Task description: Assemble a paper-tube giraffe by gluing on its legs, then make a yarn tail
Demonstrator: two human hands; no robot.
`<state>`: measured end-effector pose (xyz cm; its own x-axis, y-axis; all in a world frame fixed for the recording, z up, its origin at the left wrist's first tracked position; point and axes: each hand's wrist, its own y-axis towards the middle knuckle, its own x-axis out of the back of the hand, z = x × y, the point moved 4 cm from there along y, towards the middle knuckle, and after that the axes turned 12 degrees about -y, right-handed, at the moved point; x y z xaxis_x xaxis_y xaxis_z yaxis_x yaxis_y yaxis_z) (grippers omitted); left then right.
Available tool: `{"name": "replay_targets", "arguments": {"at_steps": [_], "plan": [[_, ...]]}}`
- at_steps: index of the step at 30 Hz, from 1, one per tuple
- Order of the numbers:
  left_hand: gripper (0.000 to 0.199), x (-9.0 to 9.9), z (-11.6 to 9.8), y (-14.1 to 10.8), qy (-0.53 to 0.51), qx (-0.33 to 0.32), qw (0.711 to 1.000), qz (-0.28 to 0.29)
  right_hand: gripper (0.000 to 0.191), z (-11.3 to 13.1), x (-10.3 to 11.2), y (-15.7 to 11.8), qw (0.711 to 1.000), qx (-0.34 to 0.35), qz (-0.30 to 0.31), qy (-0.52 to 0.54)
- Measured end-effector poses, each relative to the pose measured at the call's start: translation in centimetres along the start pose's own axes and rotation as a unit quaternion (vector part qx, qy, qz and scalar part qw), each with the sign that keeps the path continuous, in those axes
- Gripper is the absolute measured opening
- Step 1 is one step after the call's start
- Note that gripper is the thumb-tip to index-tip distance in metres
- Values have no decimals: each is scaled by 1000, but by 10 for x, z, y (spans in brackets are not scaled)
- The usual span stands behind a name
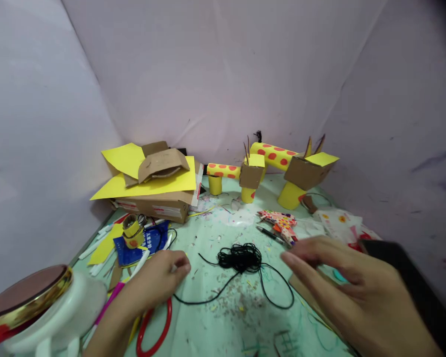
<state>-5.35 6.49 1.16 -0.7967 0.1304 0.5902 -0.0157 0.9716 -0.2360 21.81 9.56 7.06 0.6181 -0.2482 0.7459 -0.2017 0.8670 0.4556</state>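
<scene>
Right of the black cord [239, 258], the right hand [357, 292] is spread; the left hand's [156, 280] grip is unclear. Tugging loops could cause knots.

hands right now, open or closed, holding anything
Left hand: partly open, fingers curled, nothing visible in it.
Right hand: open, thumb and fingers apart, nothing visible in it.

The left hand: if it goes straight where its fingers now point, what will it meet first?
Probably the tangled thin black cord, its loose end first; the left hand points toward it. The hand's height above the pale green table is unclear, so it may pass over.
</scene>
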Motion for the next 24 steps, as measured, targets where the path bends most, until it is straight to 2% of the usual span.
{"name": "replay_targets", "arguments": {"at_steps": [1,3,6,8,11,16,18,19,20,22,23,24], "plan": [[20,1,3,3,11,-6,1000,-21,25,10,-10,7,999,27,12,16],[20,0,10,7,25,-7,999,-33,21,29,-47,20,990,67,122,15],[19,-5,20,9,27,7,999,-24,14,47,-108,26,954,98,271,-79],[17,-6,24,10,16,10,999,-31,14,55,-135,23,936,133,308,-107],[17,-5,26,11,-14,5,998,-55,9,57,-153,16,928,151,327,-98],[20,-4,16,13,-83,2,991,-107,10,50,-146,26,946,104,307,-19],[24,-8,4,14,-180,-5,976,-123,13,54,-135,41,948,66,303,66],[30,-12,-3,15,-256,-19,959,-119,15,59,-127,49,943,47,304,129],[38,-15,-13,16,-339,-41,934,-103,14,64,-119,57,915,1,304,266],[49,-20,-36,18,-463,-94,880,-39,17,78,-96,72,826,-30,294,479],[49,-21,-48,18,-482,-113,869,1,20,84,-83,78,786,-29,281,549],[45,-20,-57,18,-477,-118,870,35,23,88,-70,82,758,-21,262,598]]}}
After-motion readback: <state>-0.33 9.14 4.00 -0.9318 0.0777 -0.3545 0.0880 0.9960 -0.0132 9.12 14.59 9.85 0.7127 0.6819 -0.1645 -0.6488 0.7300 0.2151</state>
